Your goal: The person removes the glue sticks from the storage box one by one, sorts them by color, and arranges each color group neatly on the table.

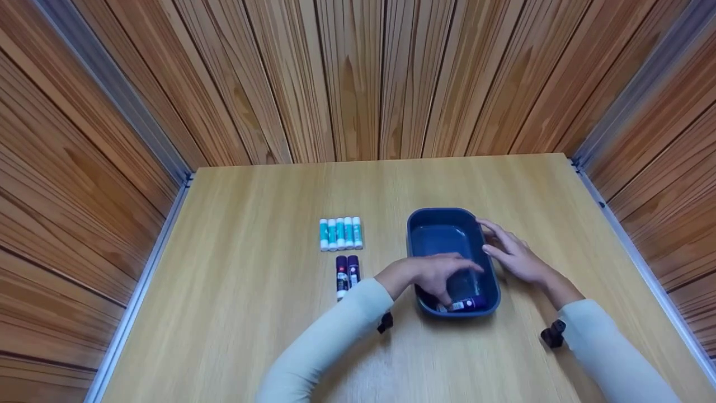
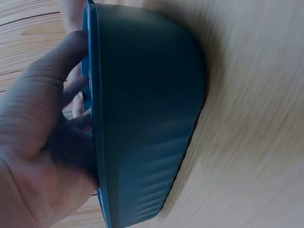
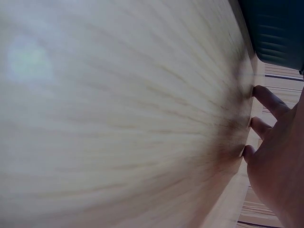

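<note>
A dark blue plastic bin (image 1: pixel 442 238) stands on the table, its wall filling the middle of the left wrist view. My left hand (image 1: pixel 439 272) reaches over its left rim with the fingers spread inside. A purple glue stick (image 1: pixel 469 304) lies across the bin's near end, just below my left thumb; whether they touch is hard to tell. My right hand (image 1: pixel 520 260) is at the bin's right side, fingers extended along the outer wall. In the right wrist view some fingertips of the right hand (image 3: pixel 280 152) rest on the table.
Left of the bin, two purple glue sticks (image 1: pixel 342 274) lie side by side, partly behind my left sleeve. Beyond them is a row of several teal-and-white glue sticks (image 1: pixel 340 233). Wood-panelled walls (image 1: pixel 358 84) enclose the table (image 1: pixel 251 268) at the back and sides.
</note>
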Demonstrator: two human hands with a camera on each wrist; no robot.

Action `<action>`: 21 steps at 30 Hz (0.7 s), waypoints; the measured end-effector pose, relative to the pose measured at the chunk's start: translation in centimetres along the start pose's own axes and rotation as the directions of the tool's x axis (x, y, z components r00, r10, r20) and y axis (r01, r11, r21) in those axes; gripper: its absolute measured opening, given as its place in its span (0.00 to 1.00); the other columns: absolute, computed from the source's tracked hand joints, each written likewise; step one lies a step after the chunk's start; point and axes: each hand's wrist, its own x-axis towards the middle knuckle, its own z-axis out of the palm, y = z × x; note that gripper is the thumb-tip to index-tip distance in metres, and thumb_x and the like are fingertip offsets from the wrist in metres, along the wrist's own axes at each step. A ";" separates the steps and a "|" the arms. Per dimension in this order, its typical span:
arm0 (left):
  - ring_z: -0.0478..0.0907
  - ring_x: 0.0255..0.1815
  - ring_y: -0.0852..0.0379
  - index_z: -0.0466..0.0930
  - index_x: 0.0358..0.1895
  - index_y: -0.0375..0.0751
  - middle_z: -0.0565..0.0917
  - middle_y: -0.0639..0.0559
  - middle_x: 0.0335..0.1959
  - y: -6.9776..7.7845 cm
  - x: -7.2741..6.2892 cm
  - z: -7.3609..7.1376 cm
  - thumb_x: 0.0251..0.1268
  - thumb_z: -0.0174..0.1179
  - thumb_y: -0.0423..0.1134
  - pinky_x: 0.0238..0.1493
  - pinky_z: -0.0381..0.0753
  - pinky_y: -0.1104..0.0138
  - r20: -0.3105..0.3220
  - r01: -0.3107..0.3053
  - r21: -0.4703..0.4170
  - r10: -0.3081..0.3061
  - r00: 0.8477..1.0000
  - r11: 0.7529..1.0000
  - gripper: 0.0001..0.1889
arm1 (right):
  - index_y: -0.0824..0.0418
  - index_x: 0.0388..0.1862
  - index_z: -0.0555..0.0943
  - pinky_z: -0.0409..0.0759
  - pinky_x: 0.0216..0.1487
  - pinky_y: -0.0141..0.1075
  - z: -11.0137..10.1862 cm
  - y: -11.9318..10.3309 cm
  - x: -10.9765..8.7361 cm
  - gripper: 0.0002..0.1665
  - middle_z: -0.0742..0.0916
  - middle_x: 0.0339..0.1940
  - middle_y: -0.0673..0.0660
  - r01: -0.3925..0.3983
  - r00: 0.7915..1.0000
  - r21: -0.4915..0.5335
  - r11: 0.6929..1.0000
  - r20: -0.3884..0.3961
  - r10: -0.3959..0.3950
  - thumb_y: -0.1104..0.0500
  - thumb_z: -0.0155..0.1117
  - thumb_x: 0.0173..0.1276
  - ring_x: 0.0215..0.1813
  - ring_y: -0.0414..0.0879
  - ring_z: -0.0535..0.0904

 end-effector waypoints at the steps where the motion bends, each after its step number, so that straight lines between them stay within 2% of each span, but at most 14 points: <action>1: 0.57 0.95 0.53 0.57 0.90 0.78 0.61 0.58 0.92 0.1 0.0 -0.1 0.73 0.78 0.47 0.93 0.65 0.48 0.026 0.002 0.024 -0.002 1.000 1.000 0.50 | 0.45 0.96 0.53 0.50 0.81 0.89 0.0 0.0 0.0 0.41 0.73 0.87 0.75 0.001 1.000 -0.002 1.000 0.001 -0.001 0.50 0.55 0.93 0.88 0.79 0.64; 4: 0.53 0.96 0.55 0.55 0.89 0.83 0.56 0.62 0.94 0.2 0.1 -0.5 0.75 0.77 0.47 0.95 0.62 0.47 0.097 0.022 0.079 -0.029 0.995 0.997 0.50 | 0.45 0.96 0.52 0.54 0.81 0.88 0.0 -0.1 0.0 0.41 0.72 0.88 0.74 -0.003 1.000 -0.001 1.000 0.006 0.003 0.50 0.55 0.93 0.88 0.79 0.64; 11: 0.46 0.98 0.54 0.51 0.89 0.89 0.52 0.66 0.95 0.7 0.6 -0.9 0.79 0.73 0.46 0.95 0.60 0.44 0.197 0.014 0.197 -0.054 0.979 0.980 0.50 | 0.46 0.96 0.51 0.55 0.80 0.89 0.0 0.0 0.0 0.41 0.71 0.88 0.75 0.005 1.000 0.010 1.000 0.009 -0.005 0.51 0.54 0.93 0.88 0.80 0.64; 21: 0.46 0.96 0.53 0.44 0.88 0.94 0.47 0.65 0.96 1.5 1.0 -0.5 0.80 0.71 0.47 0.95 0.61 0.46 0.236 -0.007 0.373 -0.087 0.968 0.928 0.52 | 0.45 0.96 0.51 0.45 0.79 0.91 -0.1 -0.1 0.0 0.41 0.72 0.88 0.74 0.002 1.000 0.018 1.000 0.007 -0.003 0.51 0.55 0.93 0.89 0.80 0.61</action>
